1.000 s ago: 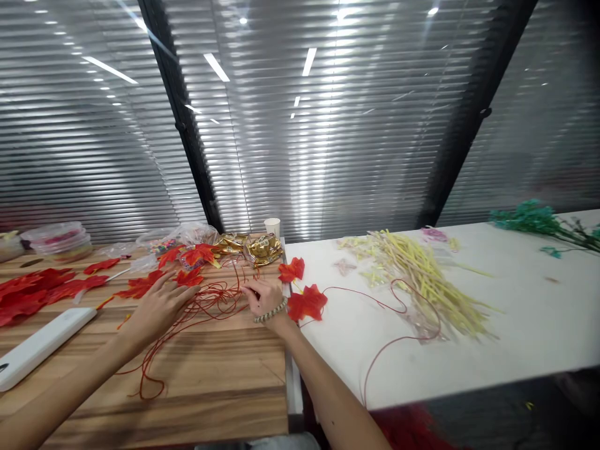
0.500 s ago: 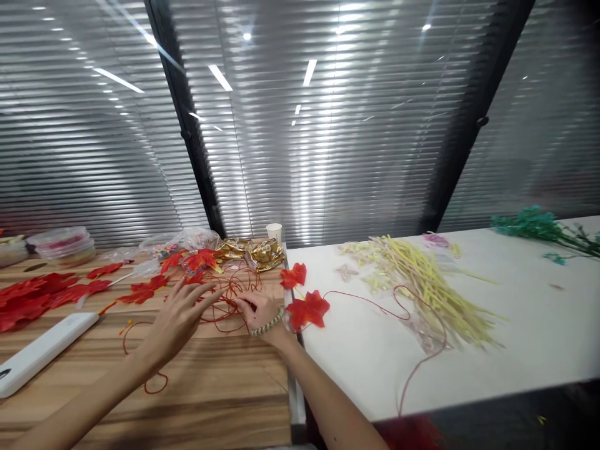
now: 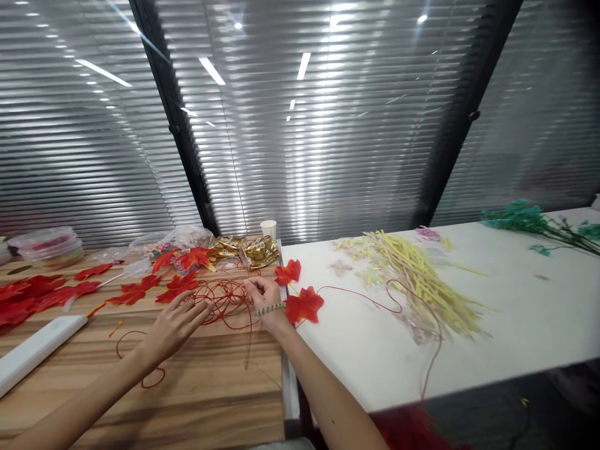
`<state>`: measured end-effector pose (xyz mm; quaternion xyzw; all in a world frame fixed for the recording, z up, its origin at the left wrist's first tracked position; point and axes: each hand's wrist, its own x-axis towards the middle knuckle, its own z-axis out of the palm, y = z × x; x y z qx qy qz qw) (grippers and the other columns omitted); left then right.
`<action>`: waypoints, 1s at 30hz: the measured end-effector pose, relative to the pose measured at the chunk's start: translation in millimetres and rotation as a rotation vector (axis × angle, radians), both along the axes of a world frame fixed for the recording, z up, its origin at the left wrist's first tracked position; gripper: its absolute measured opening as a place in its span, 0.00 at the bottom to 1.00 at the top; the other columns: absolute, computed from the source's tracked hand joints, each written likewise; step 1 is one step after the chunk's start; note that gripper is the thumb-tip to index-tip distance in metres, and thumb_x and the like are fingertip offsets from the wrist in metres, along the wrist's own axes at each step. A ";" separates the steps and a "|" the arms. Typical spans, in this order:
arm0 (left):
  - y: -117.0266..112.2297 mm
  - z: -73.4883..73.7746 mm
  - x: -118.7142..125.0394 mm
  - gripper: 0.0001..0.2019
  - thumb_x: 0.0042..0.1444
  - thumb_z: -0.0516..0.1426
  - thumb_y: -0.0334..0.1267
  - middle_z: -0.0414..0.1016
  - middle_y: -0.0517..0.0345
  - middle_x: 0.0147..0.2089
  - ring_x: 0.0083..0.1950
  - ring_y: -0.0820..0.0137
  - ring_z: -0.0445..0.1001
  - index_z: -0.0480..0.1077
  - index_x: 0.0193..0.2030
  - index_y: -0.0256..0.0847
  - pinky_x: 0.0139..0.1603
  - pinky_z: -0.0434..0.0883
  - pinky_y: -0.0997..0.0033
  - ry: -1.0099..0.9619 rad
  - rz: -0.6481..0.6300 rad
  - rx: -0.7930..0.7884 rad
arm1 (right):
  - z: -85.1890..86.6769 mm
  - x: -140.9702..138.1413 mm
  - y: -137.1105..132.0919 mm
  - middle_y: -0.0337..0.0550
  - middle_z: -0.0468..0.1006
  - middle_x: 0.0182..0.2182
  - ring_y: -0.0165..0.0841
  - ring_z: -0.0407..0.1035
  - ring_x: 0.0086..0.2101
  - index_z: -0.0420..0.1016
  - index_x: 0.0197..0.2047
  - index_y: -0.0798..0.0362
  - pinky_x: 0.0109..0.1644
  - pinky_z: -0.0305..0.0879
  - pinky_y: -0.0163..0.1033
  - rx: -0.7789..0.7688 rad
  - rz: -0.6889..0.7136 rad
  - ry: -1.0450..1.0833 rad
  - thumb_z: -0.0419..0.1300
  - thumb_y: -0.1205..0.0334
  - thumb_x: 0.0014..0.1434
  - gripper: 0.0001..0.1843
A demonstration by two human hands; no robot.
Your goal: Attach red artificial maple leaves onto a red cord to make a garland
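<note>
Left hand point(image 3: 175, 325), fingers spread flat, presses the red cord tangle point(image 3: 225, 300); right hand point(image 3: 265, 294) pinches its far side, wrist bent.

cord tangle point(image 3: 225, 300) on tabletop point(image 3: 210, 387) | left hand point(image 3: 175, 325) left of tangle | right hand point(image 3: 265, 297) right | cup point(image 3: 269, 228) behind | stem pile point(image 3: 417, 281) far right

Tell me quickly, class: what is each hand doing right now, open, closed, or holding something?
Left hand: open, fingers spread on the tangled red cord.
Right hand: fingers pinched at the red cord; a firm grip cannot be told.
</note>
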<state>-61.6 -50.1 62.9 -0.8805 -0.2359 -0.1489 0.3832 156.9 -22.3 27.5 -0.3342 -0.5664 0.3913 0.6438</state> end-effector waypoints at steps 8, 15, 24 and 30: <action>1.4 -2.2 -30.3 0.20 0.59 0.45 0.27 0.77 0.55 0.44 0.41 0.65 0.74 0.65 0.55 0.46 0.52 0.64 0.57 -0.007 0.039 -0.130 | 6.2 -3.6 -4.0 0.34 0.62 0.19 0.25 0.54 0.21 0.70 0.25 0.55 0.24 0.49 0.32 -0.122 0.141 0.317 0.59 0.52 0.49 0.13; -19.8 7.1 -20.0 0.17 0.59 0.46 0.28 0.74 0.53 0.49 0.46 0.65 0.72 0.68 0.51 0.46 0.51 0.64 0.61 -0.140 0.028 -0.104 | 14.7 -8.7 -17.5 0.35 0.63 0.18 0.25 0.54 0.21 0.72 0.27 0.56 0.23 0.49 0.32 -0.146 0.264 0.243 0.60 0.50 0.49 0.15; -20.6 14.7 37.9 0.12 0.58 0.49 0.40 0.75 0.53 0.46 0.46 0.60 0.71 0.74 0.37 0.45 0.55 0.58 0.49 -0.150 0.238 -0.346 | 10.6 -8.1 -14.7 0.35 0.63 0.19 0.25 0.54 0.21 0.70 0.26 0.55 0.22 0.49 0.31 -0.158 0.340 0.175 0.60 0.48 0.48 0.17; -4.0 8.7 52.6 0.13 0.58 0.50 0.44 0.76 0.53 0.40 0.41 0.62 0.72 0.75 0.38 0.45 0.52 0.60 0.50 -0.372 0.293 -0.407 | 13.3 -6.4 -11.5 0.34 0.62 0.18 0.23 0.51 0.18 0.70 0.28 0.55 0.19 0.47 0.30 -0.229 0.364 0.294 0.62 0.47 0.45 0.18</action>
